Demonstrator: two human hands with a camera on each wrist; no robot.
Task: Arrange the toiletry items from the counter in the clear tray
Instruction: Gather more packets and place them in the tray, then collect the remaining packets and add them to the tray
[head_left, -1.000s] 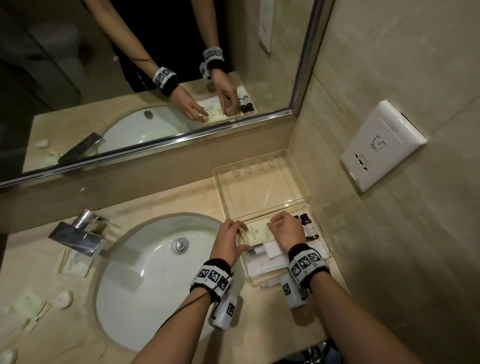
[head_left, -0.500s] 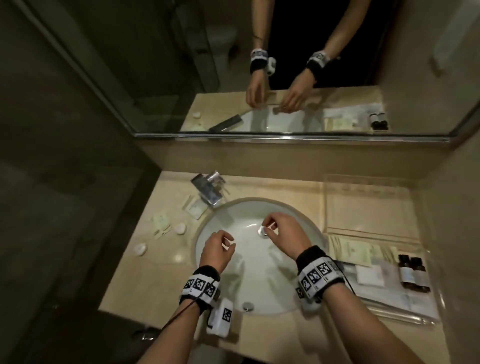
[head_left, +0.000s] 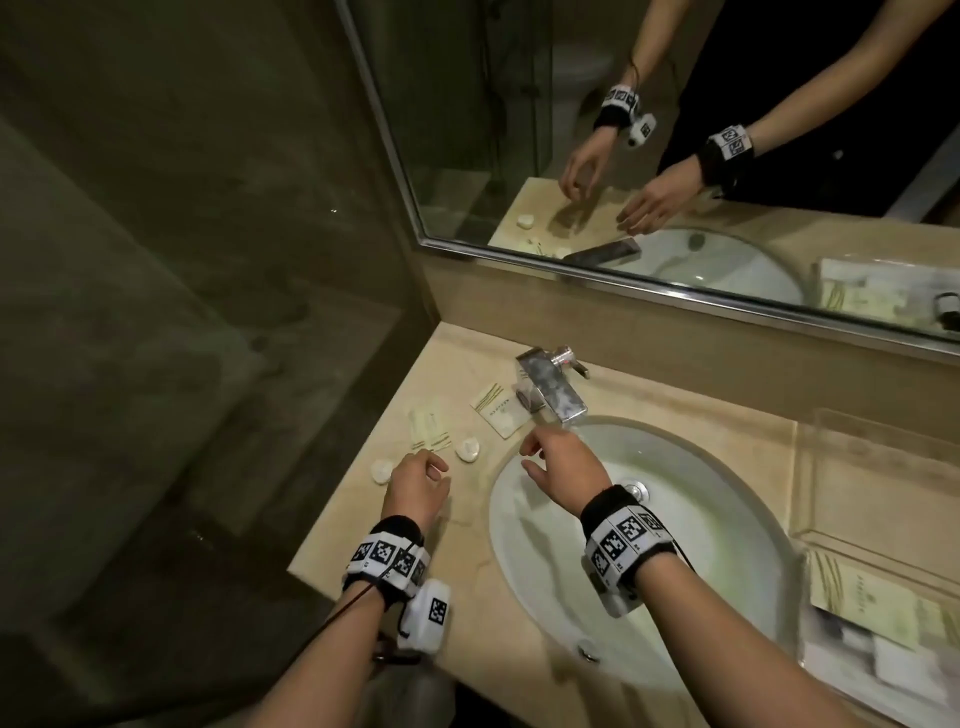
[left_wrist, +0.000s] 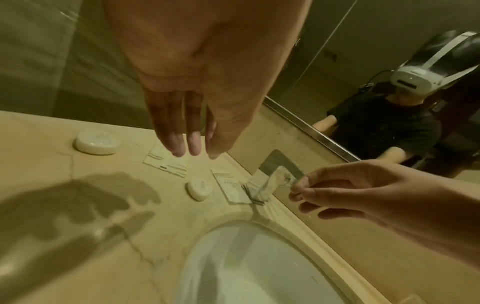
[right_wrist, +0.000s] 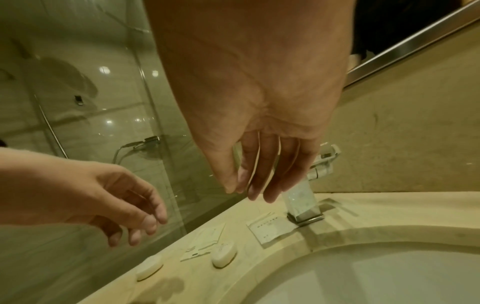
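Observation:
Two white round soaps (head_left: 381, 469) (head_left: 467, 448) lie on the beige counter left of the sink, with thin sachets (head_left: 428, 428) behind them and a pale packet (head_left: 497, 410) by the tap. My left hand (head_left: 434, 470) hovers between the soaps with loosely curled, empty fingers (left_wrist: 192, 144). My right hand (head_left: 532, 457) hangs over the sink's left rim, relaxed and empty, its fingers (right_wrist: 254, 185) just short of the packet (right_wrist: 270, 228). The clear tray (head_left: 878, 467) stands at the far right, with packets and white items in its front part.
A chrome tap (head_left: 550, 389) stands behind the white sink (head_left: 701, 519). A mirror (head_left: 675, 156) runs along the back wall. A glass shower panel (head_left: 208, 260) borders the counter's left edge. The tray's clear lid leans up at the back.
Both hands left the tray, crossed over the sink and now hover at the counter's left side near the soaps. The head view has swung left with them.

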